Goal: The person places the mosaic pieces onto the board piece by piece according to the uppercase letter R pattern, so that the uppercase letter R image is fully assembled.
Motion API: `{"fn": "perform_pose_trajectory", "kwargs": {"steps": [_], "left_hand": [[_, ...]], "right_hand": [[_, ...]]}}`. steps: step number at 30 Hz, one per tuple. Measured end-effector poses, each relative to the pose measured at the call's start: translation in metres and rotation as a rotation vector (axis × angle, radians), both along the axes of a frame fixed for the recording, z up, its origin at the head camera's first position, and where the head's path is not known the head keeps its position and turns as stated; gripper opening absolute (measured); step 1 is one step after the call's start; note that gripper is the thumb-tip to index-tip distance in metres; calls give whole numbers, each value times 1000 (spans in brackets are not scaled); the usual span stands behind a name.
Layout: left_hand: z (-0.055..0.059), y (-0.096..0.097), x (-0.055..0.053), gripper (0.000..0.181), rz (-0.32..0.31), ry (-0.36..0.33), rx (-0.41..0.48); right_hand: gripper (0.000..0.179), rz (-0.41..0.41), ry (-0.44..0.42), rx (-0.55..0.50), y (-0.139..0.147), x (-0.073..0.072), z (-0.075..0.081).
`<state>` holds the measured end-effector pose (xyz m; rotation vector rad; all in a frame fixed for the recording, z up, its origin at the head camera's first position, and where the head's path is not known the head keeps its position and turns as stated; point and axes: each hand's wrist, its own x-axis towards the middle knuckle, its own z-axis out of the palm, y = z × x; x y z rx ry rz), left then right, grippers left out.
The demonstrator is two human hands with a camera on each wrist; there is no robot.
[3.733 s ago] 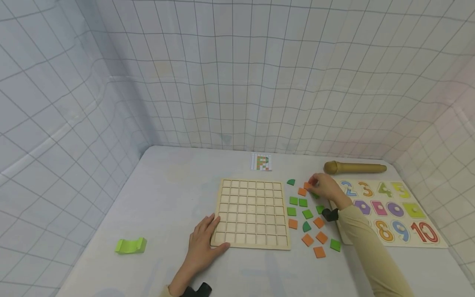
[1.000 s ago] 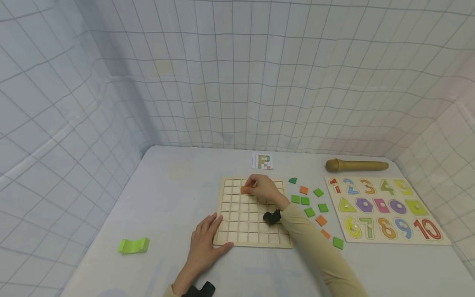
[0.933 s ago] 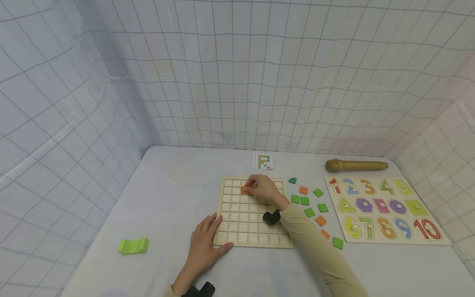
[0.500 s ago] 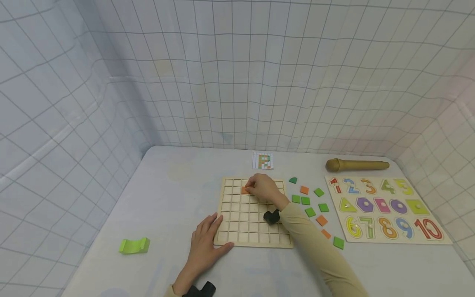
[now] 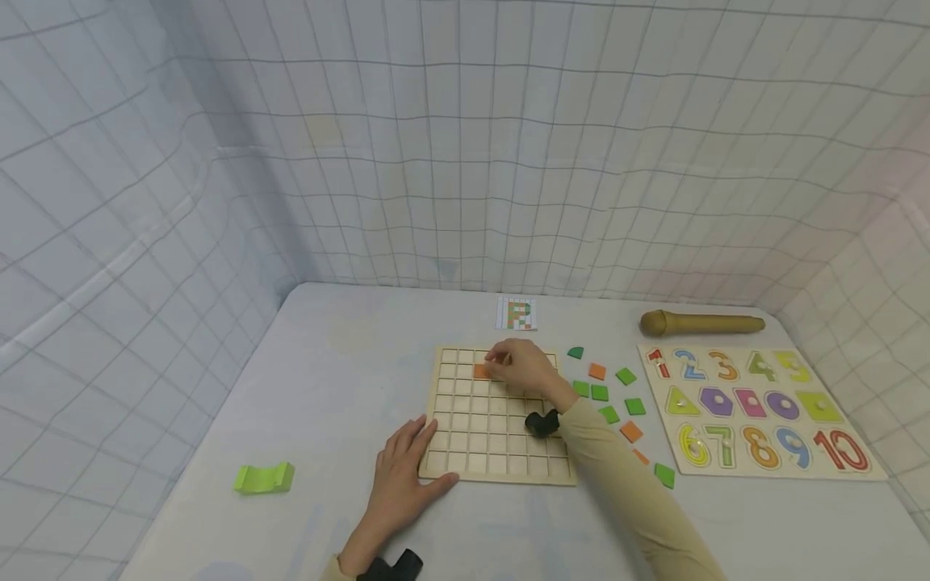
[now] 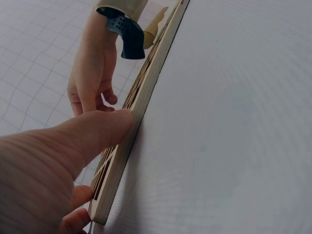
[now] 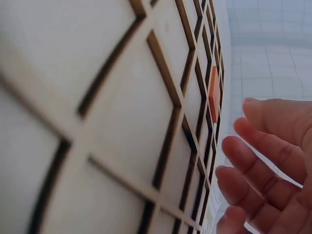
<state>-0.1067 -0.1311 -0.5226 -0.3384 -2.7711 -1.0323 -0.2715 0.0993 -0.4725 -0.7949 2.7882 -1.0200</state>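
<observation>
An orange tile (image 5: 480, 371) lies on the grid board (image 5: 468, 442) near the far edge, just beside the right hand (image 5: 525, 367); full seating cannot be confirmed. Right-hand fingers are relaxed and parted. The left hand (image 5: 400, 476), fingers extended, rests at the board's near-left corner.

The person wears a long tan right sleeve (image 5: 630, 484) with wrinkles. A bit of tan left sleeve (image 5: 333, 570) shows. The left wrist camera (image 5: 392, 567) is black. The right wrist camera (image 6: 129, 35) is dark, bent and dotted with tiny holes.
</observation>
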Motion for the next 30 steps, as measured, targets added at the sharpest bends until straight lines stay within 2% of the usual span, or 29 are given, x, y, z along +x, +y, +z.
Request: {"fn": "perform_pose_trajectory", "kwargs": {"steps": [9,15,20,25,30], "left_hand": [[0,0,-1,80,1,8,-13],[2,0,0,81,-1,13,-6],[2,0,-1,80,0,17,-3],[0,0,-1,80,6,13,-21],[-1,0,-1,80,5,12,-20]], "right_hand": [[16,-92,188,-137,37,8,7],[15,-150,275,-172,67,14,12],[12,-169,335,-174,88,18,9],[10,-197,329,-174,105,22,5],[9,-217,253,-162,118,25,1]]}}
